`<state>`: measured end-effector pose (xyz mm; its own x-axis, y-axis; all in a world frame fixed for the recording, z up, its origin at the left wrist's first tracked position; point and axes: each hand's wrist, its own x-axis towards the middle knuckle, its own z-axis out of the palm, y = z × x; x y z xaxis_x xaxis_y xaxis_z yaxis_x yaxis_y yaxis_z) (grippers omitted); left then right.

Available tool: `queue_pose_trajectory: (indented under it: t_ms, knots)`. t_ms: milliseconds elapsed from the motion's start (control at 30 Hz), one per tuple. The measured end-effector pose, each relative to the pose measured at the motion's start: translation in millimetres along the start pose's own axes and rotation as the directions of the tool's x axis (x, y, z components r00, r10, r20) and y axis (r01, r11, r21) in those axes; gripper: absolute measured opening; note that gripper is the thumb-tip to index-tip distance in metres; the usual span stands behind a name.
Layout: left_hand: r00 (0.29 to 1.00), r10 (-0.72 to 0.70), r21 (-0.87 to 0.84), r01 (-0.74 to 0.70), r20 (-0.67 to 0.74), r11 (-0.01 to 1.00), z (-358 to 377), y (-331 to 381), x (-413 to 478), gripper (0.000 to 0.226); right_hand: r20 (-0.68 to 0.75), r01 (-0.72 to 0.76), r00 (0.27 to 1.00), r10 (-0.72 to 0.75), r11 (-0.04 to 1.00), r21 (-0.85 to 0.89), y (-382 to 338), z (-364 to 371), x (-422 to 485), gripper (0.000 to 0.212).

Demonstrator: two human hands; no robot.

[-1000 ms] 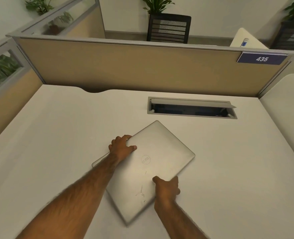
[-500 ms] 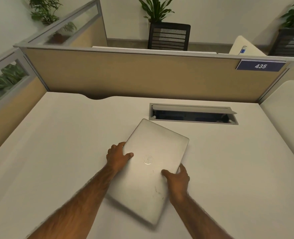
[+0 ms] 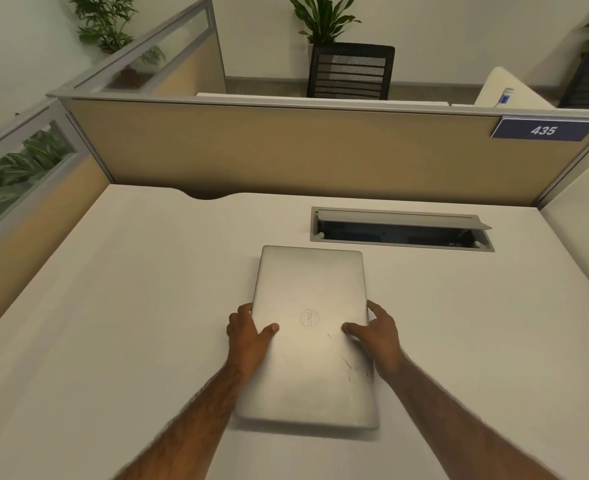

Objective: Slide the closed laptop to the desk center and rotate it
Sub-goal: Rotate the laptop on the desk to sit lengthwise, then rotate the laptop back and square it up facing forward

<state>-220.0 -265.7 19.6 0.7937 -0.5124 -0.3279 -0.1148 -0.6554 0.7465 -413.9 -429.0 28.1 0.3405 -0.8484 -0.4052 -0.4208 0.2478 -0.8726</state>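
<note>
A closed silver laptop lies flat near the middle of the white desk, its long sides running away from me and its round logo turned sideways. My left hand grips its left edge, thumb on the lid. My right hand grips the right edge the same way, thumb resting on the lid. The laptop's far short edge sits just in front of the cable tray.
An open grey cable tray is recessed in the desk behind the laptop. A tan partition with a blue "435" sign walls the back; another partition closes the left. A second desk adjoins at right.
The laptop has turned counterclockwise from a diagonal pose to lengthwise, pointing away from me. Both hands moved with it and now sit on opposite long edges.
</note>
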Motion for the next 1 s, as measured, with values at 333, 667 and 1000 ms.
queue_pose_trajectory:
  t_ms: [333, 667, 1000]
  knots:
    - [0.999, -0.034, 0.019, 0.034, 0.020, 0.999, 8, -3, -7, 0.064, 0.042, 0.018, 0.999, -0.013, 0.990, -0.138, 0, -7, 9, 0.048]
    - [0.998, -0.050, 0.142, 0.043, 0.048, 0.989, 3, 5, -1, 0.065, 0.046, -0.020, 0.998, 0.037, 0.949, -0.316, -2, -7, 12, 0.082]
    - [0.985, -0.131, 0.268, 0.096, 0.116, 0.959, -8, 25, 15, 0.067, -0.067, -0.150, 0.989, 0.134, 0.886, -0.438, -12, 8, 8, 0.052]
